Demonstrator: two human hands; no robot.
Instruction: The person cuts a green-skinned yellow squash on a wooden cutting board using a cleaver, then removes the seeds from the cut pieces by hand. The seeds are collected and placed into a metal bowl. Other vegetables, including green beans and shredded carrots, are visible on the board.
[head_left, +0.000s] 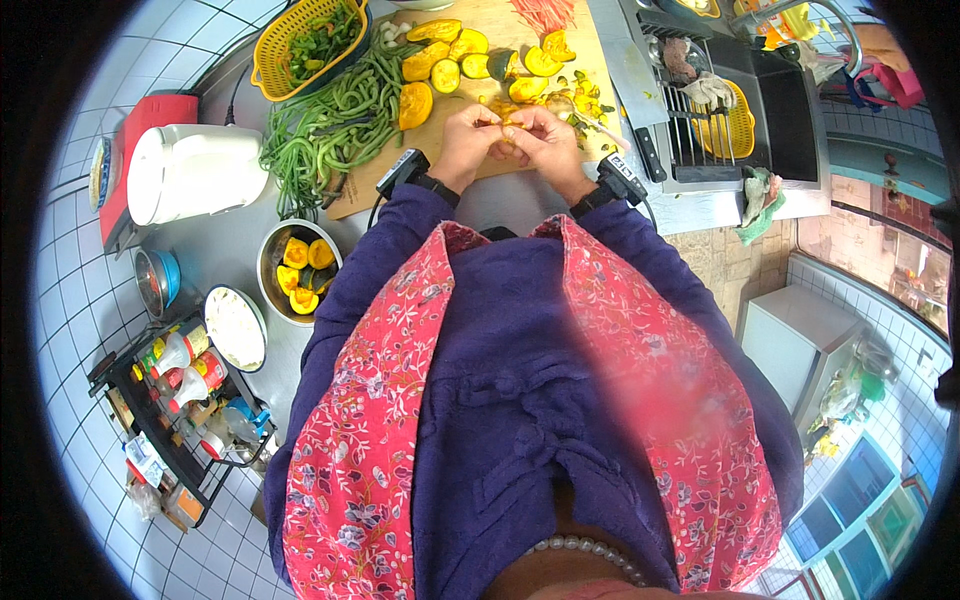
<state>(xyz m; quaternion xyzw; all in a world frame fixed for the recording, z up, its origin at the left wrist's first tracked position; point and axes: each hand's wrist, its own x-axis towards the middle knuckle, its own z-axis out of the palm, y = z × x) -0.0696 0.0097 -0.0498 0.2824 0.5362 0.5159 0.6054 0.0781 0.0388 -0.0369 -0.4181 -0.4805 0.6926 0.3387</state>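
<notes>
My left hand (472, 140) and my right hand (547, 142) meet over the near edge of a wooden cutting board (360, 196). Their fingertips pinch a small orange-yellow piece, probably pumpkin pulp or seed; the fingers partly hide it. Orange pulp and green-and-yellow peel scraps (587, 96) lie just beyond and right of my hands. Several cut pumpkin pieces (415, 105) rest farther back on the board, near shredded pink-red strips (546, 13). Long green beans (352, 124) are heaped at the left. A metal bowl (264, 262) on the counter holds more pumpkin chunks.
A yellow basket (259, 64) of green peppers stands back left. At the right, a cleaver (634, 79) and a black-handled knife (649, 154) lie beside the sink (795, 112). A white plastic container (195, 172), a white enamel dish (235, 328) and a bottle rack (161, 450) are at the left.
</notes>
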